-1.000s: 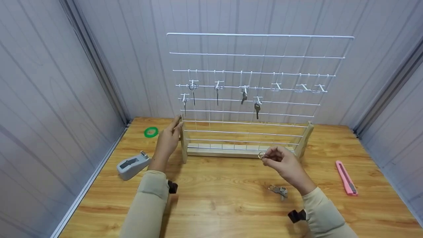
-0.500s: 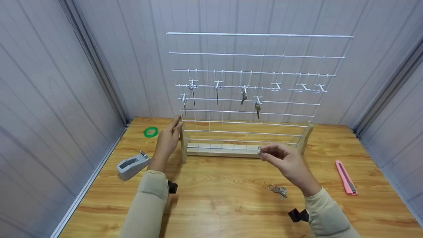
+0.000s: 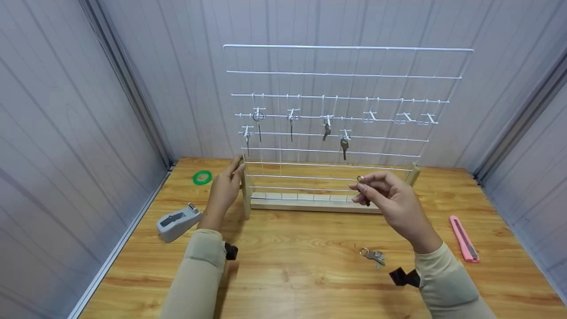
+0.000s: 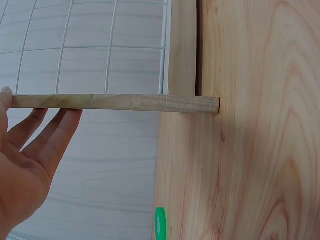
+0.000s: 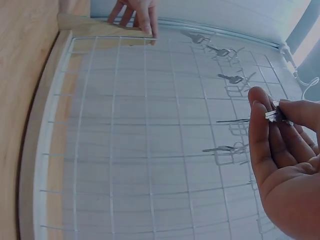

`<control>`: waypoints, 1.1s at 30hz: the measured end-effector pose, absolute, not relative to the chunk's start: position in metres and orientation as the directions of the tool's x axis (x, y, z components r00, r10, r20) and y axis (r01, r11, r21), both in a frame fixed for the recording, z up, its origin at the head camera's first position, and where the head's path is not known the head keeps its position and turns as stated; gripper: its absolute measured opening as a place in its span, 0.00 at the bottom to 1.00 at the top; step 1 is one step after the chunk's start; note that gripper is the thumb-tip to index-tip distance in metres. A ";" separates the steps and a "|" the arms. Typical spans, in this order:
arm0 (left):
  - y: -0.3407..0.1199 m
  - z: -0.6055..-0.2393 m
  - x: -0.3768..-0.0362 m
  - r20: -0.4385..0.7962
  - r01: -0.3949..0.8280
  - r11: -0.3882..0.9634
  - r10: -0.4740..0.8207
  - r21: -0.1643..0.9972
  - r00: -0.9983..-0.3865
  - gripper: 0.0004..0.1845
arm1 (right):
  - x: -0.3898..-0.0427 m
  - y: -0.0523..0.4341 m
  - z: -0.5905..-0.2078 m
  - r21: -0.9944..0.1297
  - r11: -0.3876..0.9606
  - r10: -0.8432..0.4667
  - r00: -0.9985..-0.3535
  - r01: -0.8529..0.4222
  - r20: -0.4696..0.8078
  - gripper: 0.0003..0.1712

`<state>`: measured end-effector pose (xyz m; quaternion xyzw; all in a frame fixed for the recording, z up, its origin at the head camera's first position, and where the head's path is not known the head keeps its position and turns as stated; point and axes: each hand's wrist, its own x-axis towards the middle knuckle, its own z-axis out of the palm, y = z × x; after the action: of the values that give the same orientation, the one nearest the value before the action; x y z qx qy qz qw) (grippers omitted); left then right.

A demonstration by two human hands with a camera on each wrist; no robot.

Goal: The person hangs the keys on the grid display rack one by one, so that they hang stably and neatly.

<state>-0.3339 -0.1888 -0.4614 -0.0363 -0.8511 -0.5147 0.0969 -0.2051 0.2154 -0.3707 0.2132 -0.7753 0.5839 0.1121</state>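
Observation:
My right hand (image 3: 394, 206) is raised before the lower right part of a white wire grid rack (image 3: 305, 178). Its thumb and fingers pinch a key (image 5: 272, 116), whose small ring (image 3: 359, 178) sticks up above the fingertips. At the rack's left end my left hand (image 3: 227, 184) holds the wooden side post (image 4: 115, 102), thumb on one face and fingers on the other. Several keys, such as a dark key (image 3: 344, 148), hang from hooks on the grid. Three hooks at the right, including a white hook (image 3: 406, 117), carry no key.
A bunch of keys (image 3: 375, 257) on a ring lies on the wooden table (image 3: 283, 274) below my right hand. Farther right is a pink box cutter (image 3: 464, 239). A grey tape dispenser (image 3: 178, 223) and a green tape roll (image 3: 202, 177) are at the left.
My right hand has moved up and slightly right with the key, and the ring now points upward. The left hand stays on the post.

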 end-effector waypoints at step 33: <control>-0.188 -0.461 -0.335 0.184 0.148 0.438 -0.041 0.887 -0.982 0.28 | -0.282 0.219 -0.313 -0.917 -0.200 -0.089 -0.925 -0.346 0.368 0.16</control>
<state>-0.3345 -0.1884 -0.4614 -0.0319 -0.8432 -0.5291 0.0894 -0.2825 0.2190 -0.3132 0.1735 -0.6268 0.7549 0.0849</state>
